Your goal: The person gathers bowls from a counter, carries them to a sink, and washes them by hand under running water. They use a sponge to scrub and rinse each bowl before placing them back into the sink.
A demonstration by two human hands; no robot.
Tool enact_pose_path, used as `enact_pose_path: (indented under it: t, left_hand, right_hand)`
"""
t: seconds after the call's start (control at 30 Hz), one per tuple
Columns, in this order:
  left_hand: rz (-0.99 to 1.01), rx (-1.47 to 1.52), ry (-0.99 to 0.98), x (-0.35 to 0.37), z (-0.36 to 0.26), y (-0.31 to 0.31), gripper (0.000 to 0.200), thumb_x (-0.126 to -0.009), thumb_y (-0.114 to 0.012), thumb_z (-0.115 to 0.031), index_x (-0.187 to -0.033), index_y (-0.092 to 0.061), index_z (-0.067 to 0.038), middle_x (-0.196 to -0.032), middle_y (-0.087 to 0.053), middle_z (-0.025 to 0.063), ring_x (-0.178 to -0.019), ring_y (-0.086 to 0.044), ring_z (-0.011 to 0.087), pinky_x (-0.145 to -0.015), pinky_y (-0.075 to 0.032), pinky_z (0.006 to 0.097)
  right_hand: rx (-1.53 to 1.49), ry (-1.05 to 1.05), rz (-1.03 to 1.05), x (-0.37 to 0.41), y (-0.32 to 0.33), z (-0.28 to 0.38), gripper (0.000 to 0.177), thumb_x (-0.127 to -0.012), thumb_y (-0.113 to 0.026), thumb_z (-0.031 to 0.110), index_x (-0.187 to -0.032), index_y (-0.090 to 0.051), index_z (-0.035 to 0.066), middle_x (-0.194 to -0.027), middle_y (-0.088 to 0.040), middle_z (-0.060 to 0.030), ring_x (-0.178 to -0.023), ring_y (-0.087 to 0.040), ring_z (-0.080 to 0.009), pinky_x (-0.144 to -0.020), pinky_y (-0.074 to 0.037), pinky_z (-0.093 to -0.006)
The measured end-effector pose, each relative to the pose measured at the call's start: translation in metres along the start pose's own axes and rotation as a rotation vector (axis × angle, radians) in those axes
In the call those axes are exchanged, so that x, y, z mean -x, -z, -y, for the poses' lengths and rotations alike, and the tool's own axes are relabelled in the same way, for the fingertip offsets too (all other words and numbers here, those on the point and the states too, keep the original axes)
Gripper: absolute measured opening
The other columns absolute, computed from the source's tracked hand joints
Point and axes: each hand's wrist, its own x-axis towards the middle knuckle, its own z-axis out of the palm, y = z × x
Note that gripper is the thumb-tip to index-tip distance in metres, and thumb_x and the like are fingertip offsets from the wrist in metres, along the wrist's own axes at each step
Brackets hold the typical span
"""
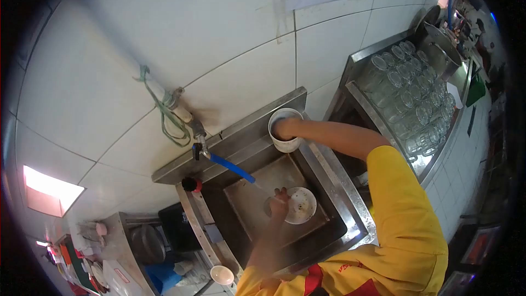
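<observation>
In the sink [252,197], my left hand [279,204] grips the left rim of a white dish [301,208] with small dark specks on its inner surface. It sits below the mouth of a blue hose [233,168] fitted to the tap, and a faint stream seems to fall near the hand. My right hand [284,128] reaches down into a white round tub [286,145] at the sink's back right corner. The fingers of that hand are hidden inside the tub, so what they touch does not show.
Several upturned glass mugs [408,96] crowd a metal counter at right, with large pots [444,46] behind. A small white bowl [222,274] rests on the sink's left ledge. Near the tap sits a dark and red object [192,185]. Low at left is a blue item [163,278].
</observation>
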Motion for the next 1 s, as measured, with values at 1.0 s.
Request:
enact_pose_path:
  t: [1.0]
  left_hand:
    - [-0.022, 0.047, 0.229, 0.022, 0.009, -0.017, 0.029, -0.083, -0.053, -0.016, -0.105, -0.046, 0.003, -0.096, -0.059, 0.0182, -0.085, -0.060, 0.0344, -0.072, -0.050, 0.0392]
  right_hand:
    - [-2.350, -0.392, -0.402, 0.195, -0.182, 0.148, 0.034, -0.083, -0.046, 0.031, -0.104, -0.049, 0.004, -0.103, -0.049, -0.0065, -0.086, -0.050, -0.0174, -0.064, -0.047, -0.0360]
